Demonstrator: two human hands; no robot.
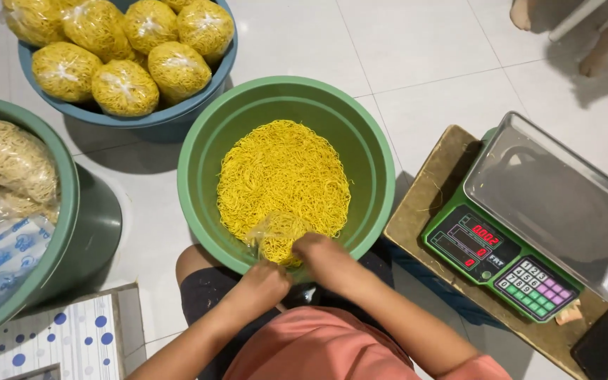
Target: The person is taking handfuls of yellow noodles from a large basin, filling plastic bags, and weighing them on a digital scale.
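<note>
Head view, looking straight down. At centre, round green plastic basin (286, 112), smooth-walled, resting on pale glossy floor tiles (416, 63); inside, a flat bed of loose yellow noodles (283, 176), thin, wiry and tangled, covering the bottom. At the near rim, left hand (262, 285) closed around the mouth of a clear plastic bag (276, 236), thin and crinkled, partly filled with a clump of the same noodles and lying on the noodle bed. Right hand (325, 257) just beside it, fingers curled down into the noodles at the bag's mouth; grip on a strand or on the film not discernible. Below the hands, bare knee, dark shorts and salmon-pink shirt.

Upper left, blue-grey plastic basin (177, 112) heaped with bulging, rounded bags of yellow noodles (124, 88), each knotted at the top. Far left, second green tub (65, 232) holding paler bagged noodles and a printed blue-and-white plastic wrapper.

Right, green digital scale (501, 264) with a shallow rectangular stainless-steel pan (557, 204), dull-shiny, with red-lit display and coloured keypad, set on a worn brown board (423, 204). Beside it, lower right, dark flat phone (606, 345). Lower left, white surface with blue dots (58, 345). Top right, another person's bare feet on the tiles.
</note>
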